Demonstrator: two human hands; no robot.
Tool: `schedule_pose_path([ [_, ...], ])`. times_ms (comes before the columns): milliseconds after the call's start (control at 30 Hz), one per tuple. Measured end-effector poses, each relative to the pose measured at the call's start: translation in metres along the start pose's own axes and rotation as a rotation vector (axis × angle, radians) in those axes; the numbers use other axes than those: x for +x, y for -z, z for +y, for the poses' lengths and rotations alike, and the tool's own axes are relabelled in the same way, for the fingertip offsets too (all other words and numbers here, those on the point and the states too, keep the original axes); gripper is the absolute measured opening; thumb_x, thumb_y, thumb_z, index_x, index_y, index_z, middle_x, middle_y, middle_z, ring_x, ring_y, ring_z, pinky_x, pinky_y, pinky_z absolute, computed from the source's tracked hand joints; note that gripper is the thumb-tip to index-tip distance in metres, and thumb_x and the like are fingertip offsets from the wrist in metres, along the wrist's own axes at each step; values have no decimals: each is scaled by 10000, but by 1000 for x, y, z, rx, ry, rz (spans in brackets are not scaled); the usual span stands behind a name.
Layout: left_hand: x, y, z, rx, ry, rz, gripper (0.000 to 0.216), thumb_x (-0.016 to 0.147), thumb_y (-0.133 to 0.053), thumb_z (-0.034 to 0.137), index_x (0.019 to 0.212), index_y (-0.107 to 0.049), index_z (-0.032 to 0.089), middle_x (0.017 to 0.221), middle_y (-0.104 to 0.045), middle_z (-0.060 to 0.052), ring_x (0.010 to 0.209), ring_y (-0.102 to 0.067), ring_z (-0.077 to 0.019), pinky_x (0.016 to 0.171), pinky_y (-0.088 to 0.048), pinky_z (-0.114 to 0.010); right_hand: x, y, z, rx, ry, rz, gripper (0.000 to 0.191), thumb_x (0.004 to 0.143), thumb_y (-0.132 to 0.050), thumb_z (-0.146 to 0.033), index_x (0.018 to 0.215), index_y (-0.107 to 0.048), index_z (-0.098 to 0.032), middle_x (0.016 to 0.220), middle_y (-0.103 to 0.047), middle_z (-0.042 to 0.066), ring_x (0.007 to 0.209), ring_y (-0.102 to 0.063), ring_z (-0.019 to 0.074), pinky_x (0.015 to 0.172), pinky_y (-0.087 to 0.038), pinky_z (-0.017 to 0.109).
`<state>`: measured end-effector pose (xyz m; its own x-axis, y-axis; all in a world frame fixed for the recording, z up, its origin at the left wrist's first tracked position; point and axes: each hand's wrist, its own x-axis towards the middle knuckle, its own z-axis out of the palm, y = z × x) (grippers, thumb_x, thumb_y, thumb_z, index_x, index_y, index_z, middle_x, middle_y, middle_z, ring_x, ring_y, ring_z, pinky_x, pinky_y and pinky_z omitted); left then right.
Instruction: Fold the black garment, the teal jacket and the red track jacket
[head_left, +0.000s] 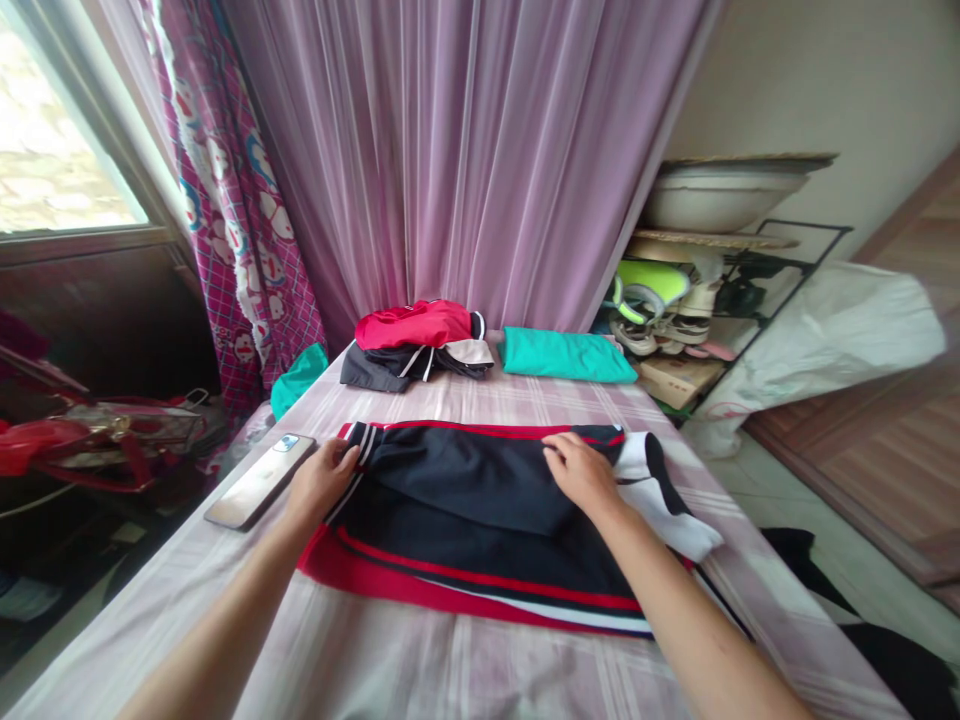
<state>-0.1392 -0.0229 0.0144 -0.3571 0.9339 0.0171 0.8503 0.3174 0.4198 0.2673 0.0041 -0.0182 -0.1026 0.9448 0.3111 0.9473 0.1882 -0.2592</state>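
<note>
A dark navy garment with red and white stripes (480,520) lies partly folded on a table with a pink checked cloth (375,660). My left hand (322,478) rests at the garment's left edge, fingers curled on the striped trim. My right hand (581,470) lies on the folded-over upper layer near its right end, fingers pressed down on the fabric. A white sleeve part (664,495) sticks out to the right of that hand.
A phone (261,480) lies left of the garment. At the table's far end sit a pile of red, black and white clothes (416,345) and a folded teal cloth (562,355). A shoe rack (682,320) and a white sack (817,330) stand to the right; pink curtains hang behind.
</note>
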Motion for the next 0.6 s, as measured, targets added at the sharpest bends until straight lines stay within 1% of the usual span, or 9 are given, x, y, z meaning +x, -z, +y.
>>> schedule_pose_path([
  [67, 2, -2, -4, -37, 37, 11, 443, 899, -449, 528, 1159, -601, 203, 1072, -747, -76, 971, -698, -243, 777, -507, -311, -7, -12, -14, -20, 49, -85, 360, 949, -475, -296, 1244, -673, -238, 1337, -638, 86, 1204, -592, 233, 1022, -442, 379],
  [133, 3, -2, -7, -9, 15, 16, 462, 904, -448, 512, 1216, -571, 195, 1077, -745, -81, 984, -694, -257, 808, -517, -345, -12, -24, -20, -68, 15, -143, 401, 966, -464, -324, 1326, -622, -243, 1436, -566, 96, 1330, -500, 250, 1105, -365, 455],
  [233, 4, -5, -8, 125, -173, 113, 496, 916, -456, 423, 1335, -525, 167, 1235, -691, -122, 1153, -626, -292, 954, -486, -415, -16, -32, -19, -110, -35, -184, 426, 990, -422, -332, 1380, -577, -255, 1491, -511, 88, 1384, -444, 235, 1145, -304, 478],
  [300, 3, -8, -5, 212, -333, 199, 483, 932, -449, 384, 1364, -536, 185, 1402, -591, -126, 1310, -517, -307, 1070, -409, -462, -15, -31, -18, -117, -36, -212, 432, 995, -414, -335, 1393, -563, -259, 1504, -497, 80, 1396, -429, 223, 1151, -296, 461],
  [333, 2, -11, -2, 247, -399, 215, 463, 944, -438, 379, 1359, -556, 210, 1454, -550, -109, 1365, -463, -310, 1114, -363, -489, -14, -28, -19, -120, -42, -230, 434, 996, -411, -334, 1398, -559, -259, 1508, -493, 80, 1401, -422, 220, 1150, -296, 458],
  [400, -1, -20, 5, 303, -497, 187, 437, 964, -421, 395, 1343, -589, 257, 1488, -523, -73, 1423, -391, -311, 1167, -280, -538, -10, -21, -26, -132, -75, -275, 437, 994, -411, -335, 1397, -559, -256, 1509, -489, 88, 1403, -418, 230, 1138, -307, 473],
  [467, -4, -31, 11, 340, -539, 116, 455, 962, -436, 439, 1357, -588, 271, 1484, -529, -68, 1431, -381, -313, 1183, -245, -561, -5, -15, -39, -147, -112, -291, 444, 989, -418, -345, 1401, -556, -252, 1516, -477, 104, 1406, -411, 254, 1125, -314, 505],
  [533, -6, -41, 15, 353, -542, 68, 505, 949, -458, 489, 1382, -571, 255, 1493, -514, -91, 1429, -384, -321, 1174, -269, -564, -1, -11, -56, -152, -114, -243, 471, 984, -424, -365, 1428, -527, -248, 1534, -450, 117, 1419, -388, 273, 1130, -295, 527],
  [600, -8, -48, 15, 354, -543, 60, 534, 944, -460, 518, 1395, -561, 250, 1507, -494, -106, 1431, -380, -328, 1156, -299, -568, 1, -13, -72, -146, -84, -154, 508, 987, -415, -387, 1471, -474, -248, 1559, -410, 119, 1438, -353, 276, 1148, -262, 526],
])
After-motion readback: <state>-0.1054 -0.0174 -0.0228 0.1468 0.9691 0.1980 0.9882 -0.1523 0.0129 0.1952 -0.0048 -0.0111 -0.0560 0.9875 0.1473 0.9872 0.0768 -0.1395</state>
